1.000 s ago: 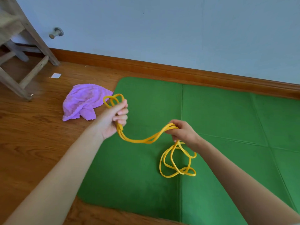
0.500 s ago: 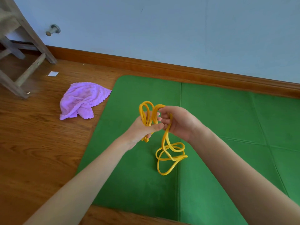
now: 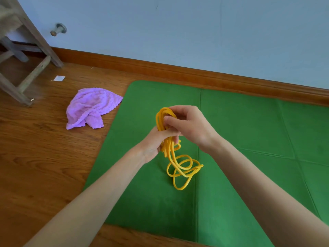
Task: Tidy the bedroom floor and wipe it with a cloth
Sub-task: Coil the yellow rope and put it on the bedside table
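Note:
A long yellow band (image 3: 179, 168) is gathered into loops above the green mat (image 3: 249, 139). My left hand (image 3: 156, 143) grips the bundle of loops from below. Just above it, my right hand (image 3: 188, 123) pinches the top of the loops, so the two hands touch. The loose coils hang down and lie on the mat. A crumpled purple cloth (image 3: 89, 107) sits on the wooden floor (image 3: 39, 157) beside the mat's left edge, well left of both hands.
A wooden stool (image 3: 21, 56) stands at the far left by the wall. A small white scrap (image 3: 59, 78) lies on the floor near it. A round doorstop (image 3: 58, 29) sticks out of the blue wall above the baseboard (image 3: 195, 73).
My hands were apart with the band stretched between them; they have come together over the mat. The right hand has laid another loop onto the bundle in my left hand.

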The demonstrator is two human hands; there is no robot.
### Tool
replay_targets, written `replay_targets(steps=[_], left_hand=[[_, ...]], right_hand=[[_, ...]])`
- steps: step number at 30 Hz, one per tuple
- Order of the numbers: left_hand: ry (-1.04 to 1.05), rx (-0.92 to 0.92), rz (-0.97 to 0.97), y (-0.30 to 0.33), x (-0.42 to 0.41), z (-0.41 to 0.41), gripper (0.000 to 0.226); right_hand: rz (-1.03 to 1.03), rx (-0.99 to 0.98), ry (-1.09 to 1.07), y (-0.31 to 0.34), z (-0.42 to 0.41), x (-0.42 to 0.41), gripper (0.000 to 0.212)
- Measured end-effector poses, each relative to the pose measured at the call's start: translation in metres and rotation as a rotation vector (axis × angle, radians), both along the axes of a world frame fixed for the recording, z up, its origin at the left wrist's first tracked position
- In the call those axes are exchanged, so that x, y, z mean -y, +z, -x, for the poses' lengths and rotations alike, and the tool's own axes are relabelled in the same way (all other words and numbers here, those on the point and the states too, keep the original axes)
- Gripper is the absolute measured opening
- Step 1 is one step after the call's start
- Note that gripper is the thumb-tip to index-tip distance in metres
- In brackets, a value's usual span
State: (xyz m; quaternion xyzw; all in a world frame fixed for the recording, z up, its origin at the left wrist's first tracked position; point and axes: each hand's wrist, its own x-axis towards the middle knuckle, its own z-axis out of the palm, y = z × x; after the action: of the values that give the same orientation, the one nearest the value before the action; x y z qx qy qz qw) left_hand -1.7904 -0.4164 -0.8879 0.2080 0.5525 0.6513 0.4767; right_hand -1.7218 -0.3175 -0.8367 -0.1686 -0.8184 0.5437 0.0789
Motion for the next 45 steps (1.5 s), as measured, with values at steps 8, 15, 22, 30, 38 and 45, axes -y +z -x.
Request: replay_targets(steps=[8,15,22,30,38,45], left_hand=[[0.307,0.393,-0.118,-0.005,0.001,0.012,0.024],[0.479,0.736,-0.3,-0.002,-0.004,0.018,0.022],[0.761,0.796,-0.351,0.006,0.004,0.043,0.025],[0.688,0.52,-0.169,-0.013,0.037,0.072,0.019],[0.419,0.172,0.072,-0.02,0.026,0.044,0.013],[-0.039,0.019,0.14,-0.016,0.016,0.013,0.034]], right_hand=[[-0.11,-0.018,-0.157,-0.023,-0.008,-0.016,0.03],[0.144,0.388,0.377,-0.072,-0.033,-0.005,0.028],[0.019,0.383,0.306,-0.095,-0.034,-0.004,0.012],[0.177,0.373,0.147,-0.105,-0.052,-0.03,0.029],[0.537,0.094,-0.012,-0.078,-0.034,-0.031,0.032],[0.709,0.192,-0.228,-0.059,-0.02,-0.028,0.03]])
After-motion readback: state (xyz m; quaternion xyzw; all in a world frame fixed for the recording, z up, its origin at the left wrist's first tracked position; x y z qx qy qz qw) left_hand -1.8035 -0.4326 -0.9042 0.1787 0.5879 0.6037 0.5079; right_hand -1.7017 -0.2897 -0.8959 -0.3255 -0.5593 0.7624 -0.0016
